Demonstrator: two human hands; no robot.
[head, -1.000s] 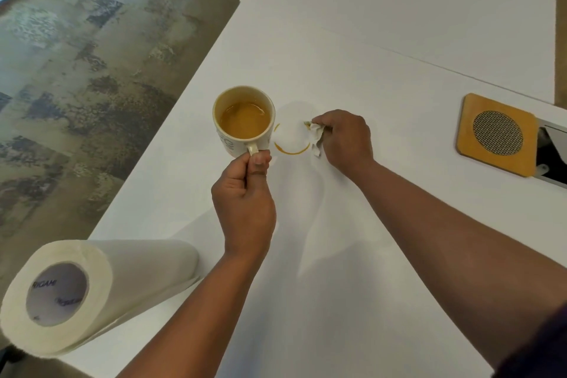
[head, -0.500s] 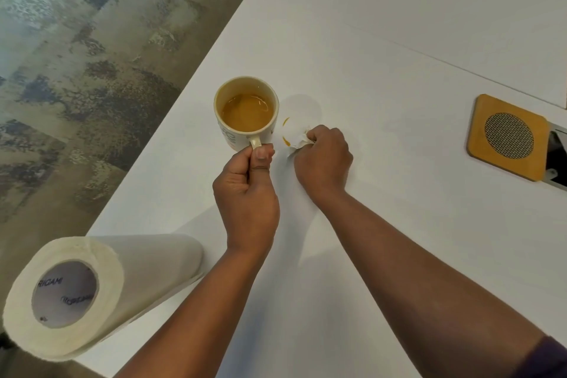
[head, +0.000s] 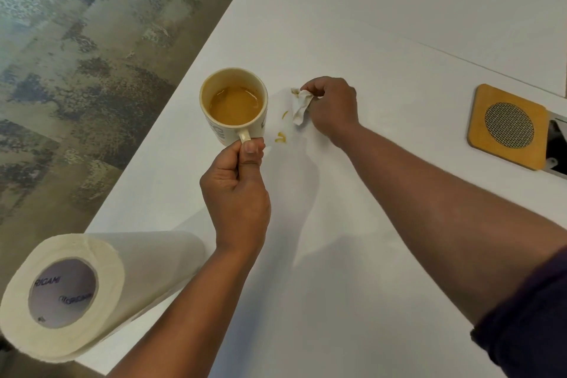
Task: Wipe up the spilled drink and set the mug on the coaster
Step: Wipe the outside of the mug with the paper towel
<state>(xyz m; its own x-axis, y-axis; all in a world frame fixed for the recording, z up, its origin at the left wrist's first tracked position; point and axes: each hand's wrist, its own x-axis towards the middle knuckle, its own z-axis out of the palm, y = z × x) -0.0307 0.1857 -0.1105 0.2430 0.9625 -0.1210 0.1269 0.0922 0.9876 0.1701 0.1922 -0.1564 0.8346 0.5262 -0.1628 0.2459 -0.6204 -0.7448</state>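
Observation:
A cream mug (head: 233,106) holding brown drink is held a little above the white table (head: 352,255) by its handle, with my left hand (head: 237,187) shut on it. Just right of the mug, my right hand (head: 333,109) pinches a crumpled, stained piece of paper towel (head: 300,107) against the table. Small brown smears of the spill (head: 279,139) lie between the mug and the towel. The square wooden coaster (head: 507,126) with a round mesh centre lies flat at the far right.
A roll of paper towel (head: 89,288) lies on its side at the table's near left corner, overhanging the edge. The table's left edge runs diagonally beside patterned carpet (head: 76,70). A dark cable slot (head: 557,144) sits behind the coaster.
My right hand wiped through the brown ring toward me and back away, leaving only small smears. The mug stays in my left hand, barely shifted.

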